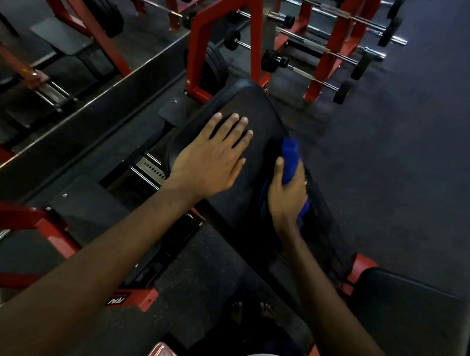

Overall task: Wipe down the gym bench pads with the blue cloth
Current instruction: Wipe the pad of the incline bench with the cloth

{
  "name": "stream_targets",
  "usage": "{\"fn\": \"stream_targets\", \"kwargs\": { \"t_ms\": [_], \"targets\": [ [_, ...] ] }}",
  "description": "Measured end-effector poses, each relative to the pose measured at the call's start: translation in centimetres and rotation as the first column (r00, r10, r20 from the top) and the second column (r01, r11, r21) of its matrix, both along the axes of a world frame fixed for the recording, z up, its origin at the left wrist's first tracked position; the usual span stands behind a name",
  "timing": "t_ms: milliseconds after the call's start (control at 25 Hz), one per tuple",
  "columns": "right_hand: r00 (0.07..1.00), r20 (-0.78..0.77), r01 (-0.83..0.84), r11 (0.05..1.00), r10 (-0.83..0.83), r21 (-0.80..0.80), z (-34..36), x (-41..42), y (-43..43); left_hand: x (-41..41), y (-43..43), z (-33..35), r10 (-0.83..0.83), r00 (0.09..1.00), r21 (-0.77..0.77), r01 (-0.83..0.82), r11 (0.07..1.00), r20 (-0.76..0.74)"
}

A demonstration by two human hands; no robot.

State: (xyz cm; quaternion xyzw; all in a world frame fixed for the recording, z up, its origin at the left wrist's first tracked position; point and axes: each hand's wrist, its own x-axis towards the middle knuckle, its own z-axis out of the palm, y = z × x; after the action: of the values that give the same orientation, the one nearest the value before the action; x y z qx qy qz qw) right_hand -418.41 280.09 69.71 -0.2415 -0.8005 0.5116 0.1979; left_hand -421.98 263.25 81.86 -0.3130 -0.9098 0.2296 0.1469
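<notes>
Room: dim gym around us, with a dark rubber floor [410, 162], red steel frames [225, 18] and short barbells [334, 50] racked on red uprights at the far side
Surface: we stand over a long black padded surface [244, 100] that slants away from us; a second black pad [413, 315] sits at lower right
Left side: our left hand [213, 159] lies flat on the far part of the surface, fingers straight and slightly spread, grasping nothing
Right side: our right hand [286, 198] is curled tightly round the blue cloth [290, 159]
Cloth: bunched in that hand, against the right edge of the surface (a strip of it shows below the palm)
Below: our bare feet [249, 309] on the floor, between our arms
</notes>
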Motion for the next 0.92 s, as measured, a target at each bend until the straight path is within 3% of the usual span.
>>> {"fn": "stream_targets", "kwargs": {
  "t_ms": [200,440,600,760,920],
  "targets": [
    [0.977,-0.079,-0.184,0.972,0.197,0.149,-3.1,10.9,-4.3,0.0,0.0,-0.3,0.003,1.0,-0.019,-0.003,1.0,-0.008],
    [0.956,-0.109,-0.254,0.952,0.274,0.171,1.3,7.0,-7.3,-0.1,0.0,-0.3,0.0,1.0,-0.046,0.0,0.999,-0.006],
    [0.92,-0.161,-0.31,0.915,0.357,0.258,-3.6,10.3,-4.4,0.1,0.2,-0.2,0.008,1.0,-0.031,-0.008,0.999,0.003],
    [0.977,-0.078,-0.187,0.976,0.196,0.111,-8.1,12.7,-1.8,0.0,0.2,-0.3,-0.002,1.0,0.008,0.002,1.0,0.004],
    [0.996,-0.081,-0.031,0.995,0.023,-0.099,-5.9,11.6,-3.9,0.0,0.0,-0.3,0.021,1.0,0.003,-0.021,1.0,0.01]
  ]
}}
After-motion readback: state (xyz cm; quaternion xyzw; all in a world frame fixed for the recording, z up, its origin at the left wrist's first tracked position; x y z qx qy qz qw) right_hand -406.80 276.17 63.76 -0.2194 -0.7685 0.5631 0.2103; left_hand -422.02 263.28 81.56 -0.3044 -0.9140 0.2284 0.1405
